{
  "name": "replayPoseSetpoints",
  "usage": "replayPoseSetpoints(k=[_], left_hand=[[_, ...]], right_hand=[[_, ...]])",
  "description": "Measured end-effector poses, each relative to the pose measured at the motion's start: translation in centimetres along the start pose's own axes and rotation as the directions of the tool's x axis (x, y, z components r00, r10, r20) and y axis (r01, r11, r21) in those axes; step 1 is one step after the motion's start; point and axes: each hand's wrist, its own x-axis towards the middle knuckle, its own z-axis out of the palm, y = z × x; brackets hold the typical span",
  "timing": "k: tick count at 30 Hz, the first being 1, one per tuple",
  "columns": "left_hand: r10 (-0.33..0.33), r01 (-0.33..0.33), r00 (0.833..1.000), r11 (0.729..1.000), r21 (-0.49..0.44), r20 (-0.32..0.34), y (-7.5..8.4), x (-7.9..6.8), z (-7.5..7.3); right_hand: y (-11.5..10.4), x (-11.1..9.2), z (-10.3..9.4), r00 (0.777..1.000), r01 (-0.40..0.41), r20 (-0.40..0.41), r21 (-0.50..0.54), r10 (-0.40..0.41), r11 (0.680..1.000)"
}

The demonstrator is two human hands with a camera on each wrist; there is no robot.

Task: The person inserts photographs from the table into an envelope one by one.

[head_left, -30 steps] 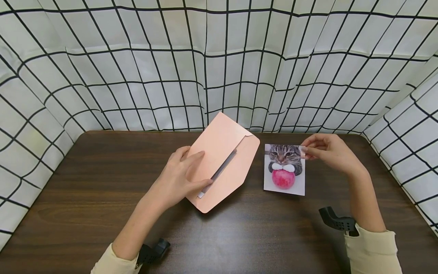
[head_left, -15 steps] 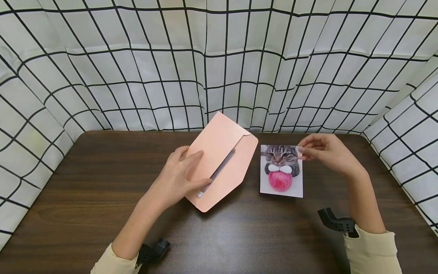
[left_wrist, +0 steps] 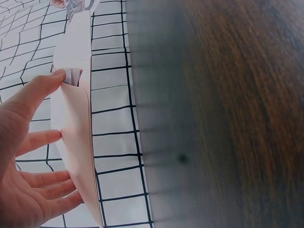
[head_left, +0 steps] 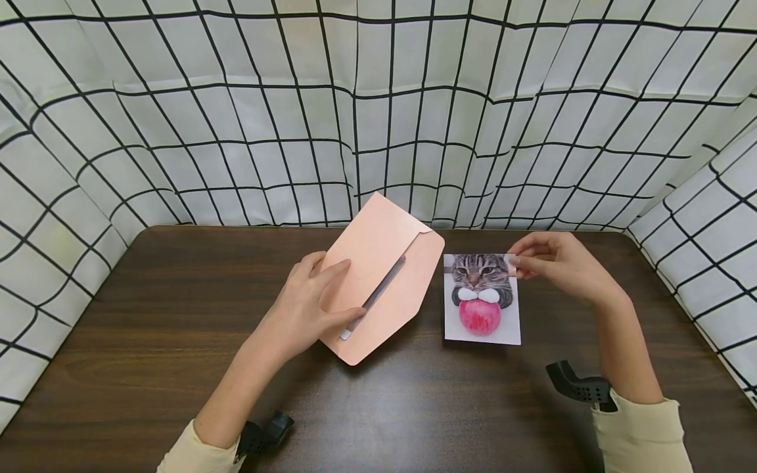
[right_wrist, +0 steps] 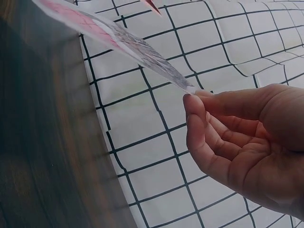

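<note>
A pale pink envelope (head_left: 378, 263) is tilted at the middle of the table, its flap open to the right. Stacked paper edges, grey and white (head_left: 378, 289), show in its mouth. My left hand (head_left: 301, 305) holds the envelope at its left side, thumb at the mouth and index finger on its face; in the left wrist view the thumb touches the papers. To the right hangs a photo card (head_left: 480, 295) of a cat with a pink ball. My right hand (head_left: 550, 266) pinches its upper right corner between thumb and index finger. The card is apart from the envelope.
The dark brown wooden table (head_left: 148, 315) runs back to a white curtain (head_left: 248, 118) with a black grid, which also stands along both sides. Black wrist cameras sit on both forearms, by the beige sleeves (head_left: 641, 427).
My right hand has carried the photo card to the left and slightly nearer, closer to the envelope. The envelope has shifted a little to the left in my left hand.
</note>
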Motion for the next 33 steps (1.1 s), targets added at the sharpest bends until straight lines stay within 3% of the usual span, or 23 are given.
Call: replayPoseSetpoints(k=[21,33], left_hand=[[0.034,-0.034,0.999,0.999,0.011,0.002,0.1,-0.1,0.3],[0.058,-0.058,0.998,0.998,0.023,-0.014,0.1,-0.1,0.0]], right_hand=[[-1.4,-0.8,-0.2,0.999,0.032,0.041,0.056,-0.035,0.998],[-1.5,-1.3,-0.8,0.999,0.037,0.022,0.018,-0.038,0.999]])
